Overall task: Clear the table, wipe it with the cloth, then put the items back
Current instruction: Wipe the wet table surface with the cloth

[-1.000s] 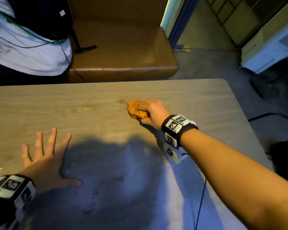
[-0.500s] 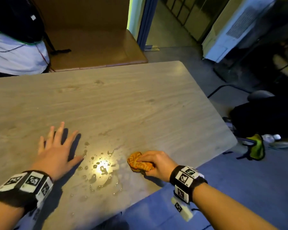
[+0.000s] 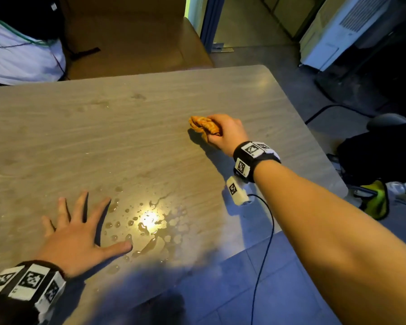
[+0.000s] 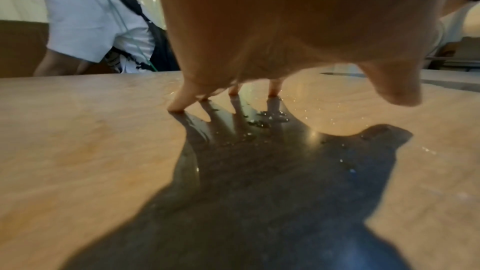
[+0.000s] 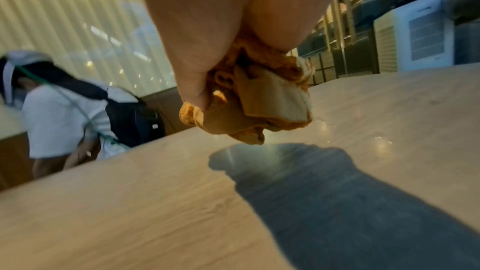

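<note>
A bunched orange cloth (image 3: 203, 124) sits on the wooden table (image 3: 103, 137) toward its right side, gripped in my right hand (image 3: 223, 133). In the right wrist view the cloth (image 5: 259, 110) bulges out below my curled fingers, its lowest fold close to the tabletop. My left hand (image 3: 80, 233) rests flat near the front edge with fingers spread, and in the left wrist view the fingertips (image 4: 179, 106) touch the wood. A patch of water drops (image 3: 148, 221) glints between the two hands, just right of the left thumb.
A person in a white shirt (image 3: 21, 50) with a dark bag stands beyond the table's far left edge, by a brown bench (image 3: 131, 43). A white appliance (image 3: 338, 31) stands at the far right. On the floor right of the table lie a dark bag (image 3: 384, 156) and a yellow-green item (image 3: 377, 200).
My right hand has carried the cloth from the front edge near the wet patch up and away toward the table's right middle. The left hand has stayed flat in place.
</note>
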### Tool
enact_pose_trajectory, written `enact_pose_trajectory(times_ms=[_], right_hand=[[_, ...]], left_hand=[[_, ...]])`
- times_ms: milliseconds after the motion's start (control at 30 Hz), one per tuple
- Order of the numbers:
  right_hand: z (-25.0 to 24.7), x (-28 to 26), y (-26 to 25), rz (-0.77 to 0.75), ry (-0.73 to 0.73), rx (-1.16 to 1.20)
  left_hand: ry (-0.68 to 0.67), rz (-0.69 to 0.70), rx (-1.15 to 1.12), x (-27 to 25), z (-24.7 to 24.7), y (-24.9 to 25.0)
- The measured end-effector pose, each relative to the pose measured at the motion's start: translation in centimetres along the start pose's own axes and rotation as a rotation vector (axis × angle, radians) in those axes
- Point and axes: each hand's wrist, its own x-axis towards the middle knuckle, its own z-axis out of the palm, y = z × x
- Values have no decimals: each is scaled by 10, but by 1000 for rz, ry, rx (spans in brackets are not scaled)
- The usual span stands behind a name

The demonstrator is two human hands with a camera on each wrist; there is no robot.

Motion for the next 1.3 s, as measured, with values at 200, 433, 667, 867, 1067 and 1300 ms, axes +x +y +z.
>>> enact_pose_trajectory(times_ms=[200,433,667,867,1067,1300], right_hand=[[41,58,13,-81,-207,-205],[56,-19,36,-154,-291,-200],[76,-215,66,-120,-246,-56],[68,-323,54,-135,-341,85],[10,-250,76,7,166,220],[-13,-94,135,219,59,-75]], left_hand=[[-83,-23,0,3,1,0],[-38,-23,24,-2,-2,4],[66,63,33,-27,1,9],[-23,105,75,-55,21,38],[-184,84,125,-53,22,45],[-105,61,108,-37,36,36]])
